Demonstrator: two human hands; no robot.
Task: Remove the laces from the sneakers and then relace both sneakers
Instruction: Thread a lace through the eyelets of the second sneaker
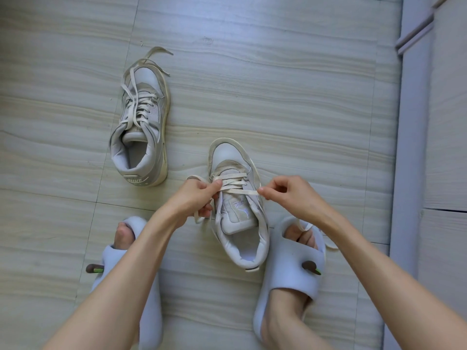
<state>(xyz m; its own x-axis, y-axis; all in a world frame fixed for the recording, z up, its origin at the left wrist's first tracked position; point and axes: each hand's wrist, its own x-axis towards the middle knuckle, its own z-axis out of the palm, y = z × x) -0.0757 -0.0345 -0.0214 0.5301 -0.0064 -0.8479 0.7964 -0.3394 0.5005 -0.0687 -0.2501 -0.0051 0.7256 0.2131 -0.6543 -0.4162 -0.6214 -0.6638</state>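
On far sneaker [141, 122] heel: "NIKE"; both hands pinch near sneaker's lace [240, 192].

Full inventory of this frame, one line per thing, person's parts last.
far grey leather sneaker: 1, grey with cream sole, floor upper left, laced, ends loose.
near grey leather sneaker: 1, grey, floor centre between the feet, partly laced.
flat cream lace: 1, cream, stretched across the near sneaker between both hands.
pale foam slippers: 2, pale blue-white, on the feet, bottom.
wood-grain floor: 1, pale beige.
pale cabinet: 1, pale grey-white, right edge.
left hand: 1, pinches the lace at the sneaker's left side.
right hand: 1, pinches the lace's right end.
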